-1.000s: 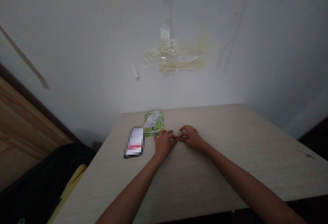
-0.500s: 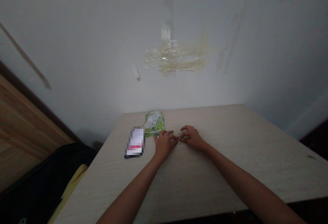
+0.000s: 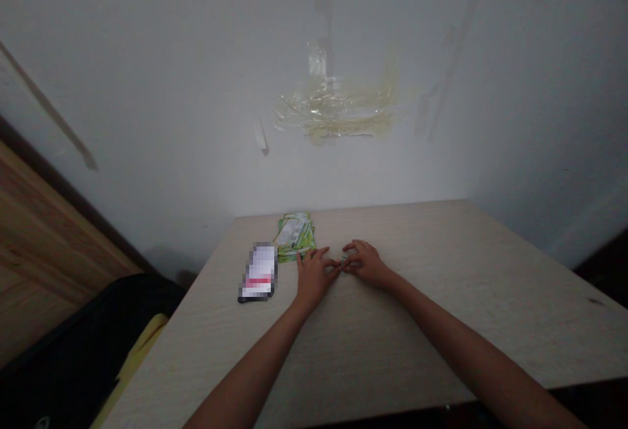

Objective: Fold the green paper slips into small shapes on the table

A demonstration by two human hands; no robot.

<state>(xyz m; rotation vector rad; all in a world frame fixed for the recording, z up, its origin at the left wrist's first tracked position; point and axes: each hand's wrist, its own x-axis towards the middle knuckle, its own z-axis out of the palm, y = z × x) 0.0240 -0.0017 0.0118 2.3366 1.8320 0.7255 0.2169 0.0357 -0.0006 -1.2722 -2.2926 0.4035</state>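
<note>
Between my hands, low over the table, is a small green-and-white piece (image 3: 343, 263); its kind is too small to make out. My left hand (image 3: 314, 276) pinches at its left side with thumb and forefinger, the other fingers bent and spread. From the right, my right hand (image 3: 369, 265) closes thumb and forefinger on the same piece. Just beyond my left hand lies a loose stack of flat green printed packets (image 3: 296, 231). A phone-shaped object (image 3: 260, 273), blurred by pixels, rests to the left of that hand.
The pale wood-grain table (image 3: 422, 344) meets a grey wall (image 3: 196, 89) at its back edge. Clear tape (image 3: 338, 112) is stuck on the wall. At the lower left are a dark bag-like object (image 3: 88, 337), a yellow cloth-like strip (image 3: 135, 363) and wooden panelling (image 3: 44, 233).
Both hands stay almost in place over the small piece. The fingers have shifted slightly, and the right hand has moved a touch to the left.
</note>
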